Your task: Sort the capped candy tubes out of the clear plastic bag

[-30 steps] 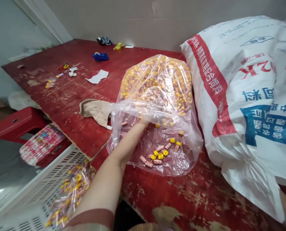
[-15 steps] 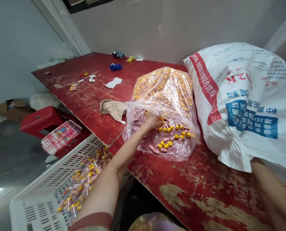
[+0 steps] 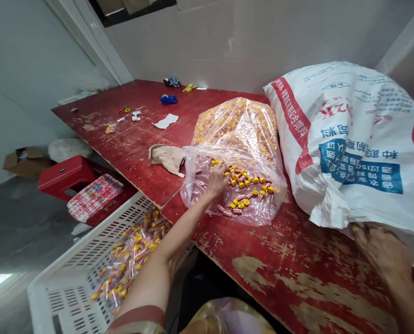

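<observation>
Both hands are easing back since the earlier frame. Left hand (image 3: 218,180) is curling at the clear bag (image 3: 192,163); I cannot tell its grip. Little yellow-capped tubes (image 3: 242,184) are lying just right of it, pointing every way. Farther right, the right hand (image 3: 386,253) is touching the white sack (image 3: 360,111), fingertips hiding.

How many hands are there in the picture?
2. The left hand is in the open mouth of the clear bag, by the yellow-and-red pieces. The right hand is at the white sack's lower edge, its fingertips partly hidden.
</observation>
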